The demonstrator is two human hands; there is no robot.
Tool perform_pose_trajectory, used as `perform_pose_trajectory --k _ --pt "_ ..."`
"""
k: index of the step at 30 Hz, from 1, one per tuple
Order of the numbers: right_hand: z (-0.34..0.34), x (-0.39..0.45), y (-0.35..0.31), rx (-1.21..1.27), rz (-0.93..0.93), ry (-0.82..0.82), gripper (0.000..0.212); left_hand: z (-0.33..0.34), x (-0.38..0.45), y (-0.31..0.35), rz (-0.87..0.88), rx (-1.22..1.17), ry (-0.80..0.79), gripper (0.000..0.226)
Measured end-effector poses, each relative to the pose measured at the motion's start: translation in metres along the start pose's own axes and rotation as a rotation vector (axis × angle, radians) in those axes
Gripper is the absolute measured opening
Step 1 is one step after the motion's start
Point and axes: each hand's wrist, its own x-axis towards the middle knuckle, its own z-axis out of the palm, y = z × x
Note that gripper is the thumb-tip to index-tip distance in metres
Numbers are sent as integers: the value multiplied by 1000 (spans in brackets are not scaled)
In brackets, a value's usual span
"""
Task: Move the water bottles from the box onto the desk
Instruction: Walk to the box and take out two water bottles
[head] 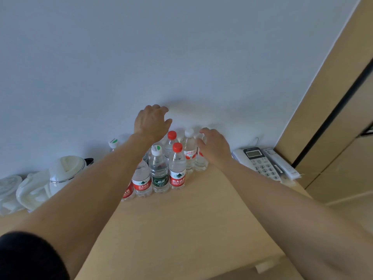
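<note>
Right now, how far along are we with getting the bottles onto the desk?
A cluster of water bottles already stands on the desk by the wall. The right hand grips one at the cluster's right edge; the left hand hovers open above. The box is out of view, so what remains is unknown.

Water bottles (161, 168) stand clustered upright on the desk (191, 219) against the wall. Left hand (151, 123) hovers above them, fingers loosely curled; right hand (215, 145) touches the rightmost bottle (200, 162). Kettle (64, 172) left, telephone (260, 161) right.
</note>
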Motion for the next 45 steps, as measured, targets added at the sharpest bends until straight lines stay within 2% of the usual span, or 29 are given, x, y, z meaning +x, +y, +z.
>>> perform_pose_trajectory --k 9,17,21,27,31,39,45 --pt "-73 -25 55 -104 169 59 43 16 13 105 197 -13 -73 44" --pt "-155 -94 147 -166 358 129 44 34 -16 253 378 -20 -173 46" --pt "-204 -155 214 -243 457 120 39 48 -54 347 483 -46 -252 46" --pt "-279 -277 314 -245 683 208 45 71 -135 497 687 -55 -397 44" --pt "-325 -370 364 -292 868 257 47 82 -197 592 807 -164 -445 50" --pt "-388 -535 425 -294 1225 294 56 98 -310 741 1095 -171 -537 47" --pt "-419 -607 455 -240 1397 369 62 112 -357 823 1244 -156 -578 50"
